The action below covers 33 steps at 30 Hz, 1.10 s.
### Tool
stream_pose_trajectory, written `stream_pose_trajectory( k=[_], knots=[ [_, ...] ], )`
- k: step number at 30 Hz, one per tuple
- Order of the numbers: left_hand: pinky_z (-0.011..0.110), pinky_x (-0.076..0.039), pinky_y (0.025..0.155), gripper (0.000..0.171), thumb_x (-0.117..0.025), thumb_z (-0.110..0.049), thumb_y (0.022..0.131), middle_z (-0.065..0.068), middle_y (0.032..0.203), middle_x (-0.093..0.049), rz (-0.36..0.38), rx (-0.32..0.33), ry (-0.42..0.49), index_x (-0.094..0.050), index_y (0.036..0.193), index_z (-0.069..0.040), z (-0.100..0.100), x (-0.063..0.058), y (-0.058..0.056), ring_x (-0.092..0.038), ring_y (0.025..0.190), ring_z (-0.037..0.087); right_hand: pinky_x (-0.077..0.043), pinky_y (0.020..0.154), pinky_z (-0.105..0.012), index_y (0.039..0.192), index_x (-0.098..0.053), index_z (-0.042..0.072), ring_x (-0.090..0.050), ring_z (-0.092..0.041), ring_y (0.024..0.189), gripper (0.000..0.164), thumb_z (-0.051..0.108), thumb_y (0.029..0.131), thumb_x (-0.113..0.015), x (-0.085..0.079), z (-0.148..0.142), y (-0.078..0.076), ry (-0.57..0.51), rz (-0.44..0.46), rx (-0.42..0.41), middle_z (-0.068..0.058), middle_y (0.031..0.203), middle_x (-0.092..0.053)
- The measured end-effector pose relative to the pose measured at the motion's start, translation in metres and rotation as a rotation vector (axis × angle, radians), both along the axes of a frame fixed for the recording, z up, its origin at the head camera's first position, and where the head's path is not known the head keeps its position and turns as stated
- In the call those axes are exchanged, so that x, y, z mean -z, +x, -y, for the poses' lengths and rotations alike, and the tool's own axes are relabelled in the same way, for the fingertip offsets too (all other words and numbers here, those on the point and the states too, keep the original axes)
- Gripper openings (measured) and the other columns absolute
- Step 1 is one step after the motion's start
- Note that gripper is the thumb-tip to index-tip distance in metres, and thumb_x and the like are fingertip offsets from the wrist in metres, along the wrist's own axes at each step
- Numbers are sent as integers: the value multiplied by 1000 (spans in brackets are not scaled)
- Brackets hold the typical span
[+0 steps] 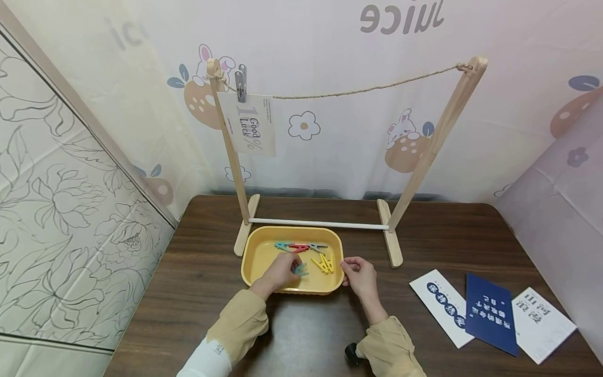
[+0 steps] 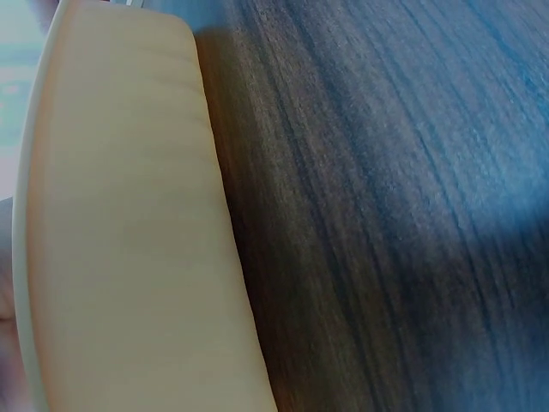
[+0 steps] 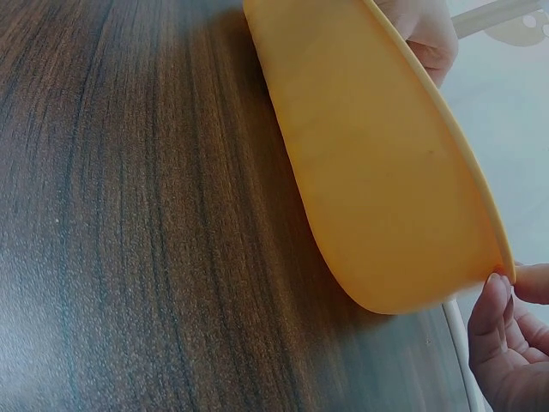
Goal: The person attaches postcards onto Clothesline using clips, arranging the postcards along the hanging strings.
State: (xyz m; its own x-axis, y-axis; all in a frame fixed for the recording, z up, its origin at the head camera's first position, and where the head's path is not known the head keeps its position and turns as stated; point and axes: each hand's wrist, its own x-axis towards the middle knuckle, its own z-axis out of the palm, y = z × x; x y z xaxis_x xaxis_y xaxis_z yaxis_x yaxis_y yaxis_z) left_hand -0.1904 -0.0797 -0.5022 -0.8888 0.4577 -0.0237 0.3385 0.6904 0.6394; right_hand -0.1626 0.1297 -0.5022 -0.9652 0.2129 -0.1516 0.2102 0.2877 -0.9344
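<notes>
A shallow yellow tray (image 1: 325,287) lies on the table with several small clothespins in it. My left hand (image 1: 279,271) reaches over its near rim, thumb and fingers curled about teal clothespins (image 1: 301,269); the exact contact is partly hidden. Beside them inside the tray are yellow clothespins (image 1: 325,263), a red clothespin (image 1: 299,247), a blue-teal one (image 1: 282,245) and a grey one (image 1: 316,246). At the tray's right end my right hand (image 1: 360,275) pinches the rim, with the thumb and a finger visible on it in the right wrist view. The left wrist view mostly has the tray's outer wall (image 2: 129,206).
Behind the tray stands a wooden frame (image 1: 426,152) with a white crossbar (image 1: 320,224). A sagging rope (image 1: 358,92) carries a card (image 1: 252,125) under a metal clip (image 1: 241,86). Three cards lie at the right: white (image 1: 438,298), blue (image 1: 491,314), white (image 1: 542,330).
</notes>
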Motion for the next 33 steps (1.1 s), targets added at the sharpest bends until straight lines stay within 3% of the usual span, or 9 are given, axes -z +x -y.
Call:
stream_pose_trajectory(
  k=[8, 15, 33],
  knots=[
    [22, -43, 59, 24, -71, 4, 66, 6, 75, -55, 55, -79, 122, -58, 87, 1, -1, -1, 1, -52, 69, 17, -50, 48, -38, 93, -59, -7, -52, -11, 43, 18, 7, 83, -60, -1, 0, 0, 0, -1, 1, -16, 71, -60],
    [23, -45, 61, 35, -68, 6, 70, 7, 79, -53, 50, -105, 235, -54, 101, 1, 1, 1, 1, -52, 72, 16, -50, 48, -38, 93, -59, -7, -53, -11, 43, 18, 7, 83, -60, 0, 0, 1, -2, -2, 2, -17, 72, -60],
    [23, -47, 63, 38, -64, 9, 71, 7, 78, -53, 33, -152, 293, -54, 107, 3, 1, 2, 3, -54, 71, 14, -50, 47, -34, 93, -59, -7, -52, -11, 43, 17, 7, 83, -60, 0, 0, 0, -3, 1, 6, -17, 73, -61]
  ],
)
